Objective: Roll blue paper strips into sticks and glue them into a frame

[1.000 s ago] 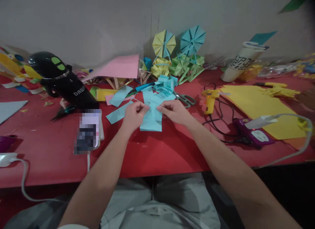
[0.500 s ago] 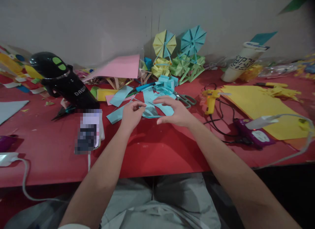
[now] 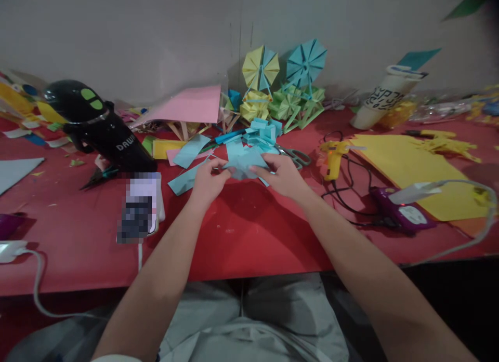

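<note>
Between my two hands is a piece of light blue paper [image 3: 246,162], held up just above the red table. My left hand [image 3: 212,180] pinches its left edge between thumb and fingers. At the right edge, my right hand [image 3: 283,177] is closed on the same paper, thumb in front. Behind it lie more blue paper strips [image 3: 192,151], and a small heap of folded blue paper pieces [image 3: 263,133] sits farther back. Scissors [image 3: 298,157] with grey-green handles rest just beyond my right hand, their blades hidden.
Left stand a black tumbler [image 3: 105,125] and a phone [image 3: 140,206] on a cable. At right are a yellow glue gun [image 3: 334,162], a purple power strip [image 3: 405,214] and yellow sheets [image 3: 424,170]. Folded paper fans [image 3: 306,63] lean against the wall; a white cup [image 3: 384,99] stands nearby.
My right hand has closed on the blue paper's right side; before, its thumb and fingers were apart. The paper, formerly low and nearly edge-on, is now raised and faces me more.
</note>
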`<state>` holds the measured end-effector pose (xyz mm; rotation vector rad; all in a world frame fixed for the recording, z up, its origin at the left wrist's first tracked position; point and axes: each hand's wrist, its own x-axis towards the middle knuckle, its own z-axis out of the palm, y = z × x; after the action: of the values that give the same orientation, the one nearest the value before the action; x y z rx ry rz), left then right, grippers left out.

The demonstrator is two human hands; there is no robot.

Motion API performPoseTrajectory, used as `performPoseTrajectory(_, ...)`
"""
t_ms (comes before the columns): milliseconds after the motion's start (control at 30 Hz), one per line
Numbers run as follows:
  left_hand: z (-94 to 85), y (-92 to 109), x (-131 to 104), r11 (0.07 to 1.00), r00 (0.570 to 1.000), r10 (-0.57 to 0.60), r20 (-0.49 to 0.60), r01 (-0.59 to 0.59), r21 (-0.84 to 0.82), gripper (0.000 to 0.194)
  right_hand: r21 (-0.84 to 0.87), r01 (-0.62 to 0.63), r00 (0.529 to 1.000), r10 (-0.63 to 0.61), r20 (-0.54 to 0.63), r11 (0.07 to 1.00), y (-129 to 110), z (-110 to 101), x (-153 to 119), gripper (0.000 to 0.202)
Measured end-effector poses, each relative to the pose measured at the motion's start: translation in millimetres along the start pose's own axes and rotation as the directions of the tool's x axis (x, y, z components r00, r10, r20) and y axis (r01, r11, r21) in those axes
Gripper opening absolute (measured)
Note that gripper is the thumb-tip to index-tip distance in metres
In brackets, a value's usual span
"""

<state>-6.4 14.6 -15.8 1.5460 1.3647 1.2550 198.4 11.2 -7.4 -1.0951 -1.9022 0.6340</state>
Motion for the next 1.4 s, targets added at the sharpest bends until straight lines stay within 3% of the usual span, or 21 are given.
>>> performPoseTrajectory(67, -2.2, -2.2, 2.2, 1.0, 0.999, 0.012, -0.043, -0.012, -0.011, 0.006, 0.066, -0.016, 1.0, 0.017, -0.023, 0.998, 2.7, -0.1, 1.0, 0.035)
performPoseTrajectory(233, -4.8, -5.7, 6.0, 0.97, 0.981, -0.109, -0.16, 0.07, -0.232, 0.016, 0.223, -0.137, 0.988, 0.15, -0.043, 0.965, 14.7, -1.2, 1.6, 0.04)
performPoseTrajectory(400, -7.7, -4.8, 6.6, 0.939, 0.97, -0.144, -0.196, 0.072, -0.336, 0.026, 0.154, -0.131, 0.989, 0.14, -0.055, 0.979, 18.3, -6.5, 2.4, 0.036)
performPoseTrajectory(667, -13.8, -2.3, 7.6, 0.945, 0.947, -0.118, -0.3, 0.015, -0.327, 0.031, 0.061, -0.195, 0.974, 0.201, -0.106, 0.979, 24.9, -11.8, 2.5, 0.043)
performPoseTrajectory(800, -9.2, -5.2, 6.6, 0.968, 0.969, -0.092, -0.229, 0.033, -0.25, 0.024, 0.079, -0.13, 0.982, 0.14, -0.13, 0.988, 21.5, -10.3, 2.8, 0.046)
performPoseTrajectory(933, -2.3, -4.4, 3.4, 0.996, 0.997, 0.008, -0.071, -0.014, -0.083, 0.013, 0.126, -0.092, 0.988, 0.106, -0.109, 0.988, 13.8, -4.7, 2.2, 0.051)
performPoseTrajectory(1033, 1.2, -2.1, 0.6, 0.998, 0.999, 0.036, 0.03, -0.034, -0.046, 0.009, 0.144, -0.102, 0.993, 0.11, -0.052, 0.984, 12.1, 0.1, 0.7, 0.051)
performPoseTrajectory(1233, 1.8, -1.5, -0.8, 0.996, 1.0, 0.019, 0.015, -0.018, -0.088, 0.014, 0.202, -0.118, 0.991, 0.129, -0.04, 0.972, 14.4, 7.7, -0.5, 0.048)
performPoseTrajectory(1400, 1.6, 0.8, -1.4, 0.97, 0.994, 0.038, 0.098, -0.013, -0.245, 0.024, 0.315, -0.166, 0.985, 0.175, 0.001, 0.935, 15.9, 11.2, 1.1, 0.059)
